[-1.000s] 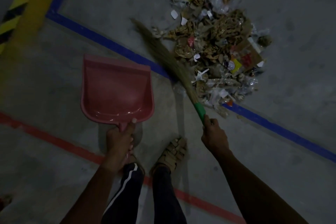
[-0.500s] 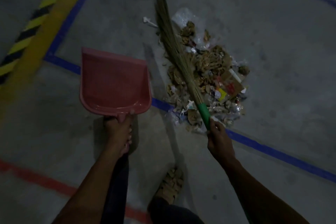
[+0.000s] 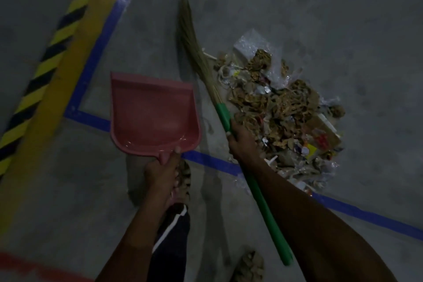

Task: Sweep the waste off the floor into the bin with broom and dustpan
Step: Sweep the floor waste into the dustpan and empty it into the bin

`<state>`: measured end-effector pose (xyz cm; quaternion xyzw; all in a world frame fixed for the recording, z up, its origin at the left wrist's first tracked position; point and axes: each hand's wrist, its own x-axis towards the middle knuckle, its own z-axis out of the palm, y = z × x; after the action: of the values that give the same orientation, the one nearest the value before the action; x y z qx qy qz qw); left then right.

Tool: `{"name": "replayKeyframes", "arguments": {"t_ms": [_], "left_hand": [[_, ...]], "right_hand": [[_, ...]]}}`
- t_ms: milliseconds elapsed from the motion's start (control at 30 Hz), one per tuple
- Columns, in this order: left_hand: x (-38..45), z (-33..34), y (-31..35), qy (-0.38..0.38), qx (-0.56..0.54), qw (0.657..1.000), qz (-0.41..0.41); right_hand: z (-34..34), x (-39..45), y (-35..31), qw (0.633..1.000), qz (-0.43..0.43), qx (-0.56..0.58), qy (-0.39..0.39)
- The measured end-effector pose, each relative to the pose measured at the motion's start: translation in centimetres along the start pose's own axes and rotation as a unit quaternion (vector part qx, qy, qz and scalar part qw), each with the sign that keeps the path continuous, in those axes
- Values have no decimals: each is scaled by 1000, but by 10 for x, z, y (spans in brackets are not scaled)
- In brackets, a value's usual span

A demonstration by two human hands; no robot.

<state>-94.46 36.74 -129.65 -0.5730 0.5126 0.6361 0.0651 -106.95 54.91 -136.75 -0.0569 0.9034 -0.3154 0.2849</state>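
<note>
Hands: two; left hand (image 3: 161, 173) grips one pink dustpan (image 3: 152, 117) by its stub; right hand (image 3: 242, 142) grips one green-handled broom (image 3: 223, 113).
Waste: one heap (image 3: 281, 112), at 2 o'clock, beside the bristles.
Open floor: bare concrete (image 3: 286, 2) at 12 o'clock.

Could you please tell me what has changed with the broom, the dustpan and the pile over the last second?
The broom swung from lying across the near edge of the waste pile to pointing away along the pile's left side, bristles beyond it. The right hand still grips its green handle. The left hand still holds the pink dustpan, still empty. The pile looks unswept.
</note>
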Motion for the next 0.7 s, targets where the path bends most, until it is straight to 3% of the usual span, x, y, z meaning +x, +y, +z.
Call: {"name": "replayKeyframes", "arguments": {"t_ms": [200, 367, 567, 700], "left_hand": [[40, 6, 49, -5, 31, 999, 33], [51, 32, 72, -26, 35, 999, 32], [38, 55, 66, -72, 64, 993, 62], [24, 44, 48, -86, 84, 991, 60]], "right_hand": [[-7, 79, -62, 993, 91, 69, -25], [-33, 100, -50, 971, 183, 151, -20], [-40, 37, 5, 957, 225, 181, 30], [-32, -47, 38, 973, 207, 83, 67]]}}
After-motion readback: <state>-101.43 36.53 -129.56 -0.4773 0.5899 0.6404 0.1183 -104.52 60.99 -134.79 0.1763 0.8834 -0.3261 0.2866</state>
